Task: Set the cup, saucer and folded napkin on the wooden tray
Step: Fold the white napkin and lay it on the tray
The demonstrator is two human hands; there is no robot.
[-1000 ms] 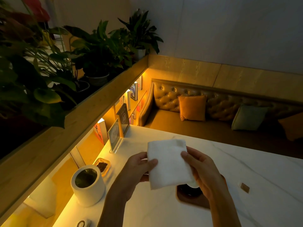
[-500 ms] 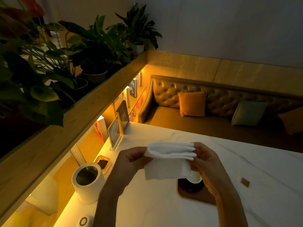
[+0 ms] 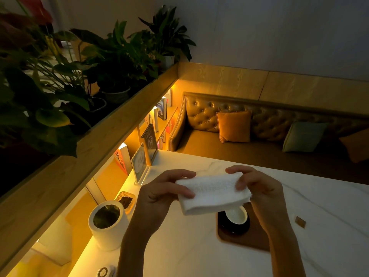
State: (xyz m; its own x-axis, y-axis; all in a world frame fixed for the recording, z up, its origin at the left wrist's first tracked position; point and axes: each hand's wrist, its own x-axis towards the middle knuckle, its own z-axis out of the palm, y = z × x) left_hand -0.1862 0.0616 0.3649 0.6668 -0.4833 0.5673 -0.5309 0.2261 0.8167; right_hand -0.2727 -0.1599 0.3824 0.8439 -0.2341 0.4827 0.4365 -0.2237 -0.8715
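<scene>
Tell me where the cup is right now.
In the head view the cup stands on the dark saucer at the wooden tray's left end, just below the napkin held by both hands.

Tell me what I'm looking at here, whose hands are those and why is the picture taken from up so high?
The camera sits on a person's head, looking down, so you see what they see. The left hand and right hand hold a white napkin between them, above a white table. Below it lies a wooden tray with a dark saucer and a small pale cup on it. To the left stands a white round pot. Behind the table is a sofa with cushions, and leafy plants grow up on a ledge.
</scene>
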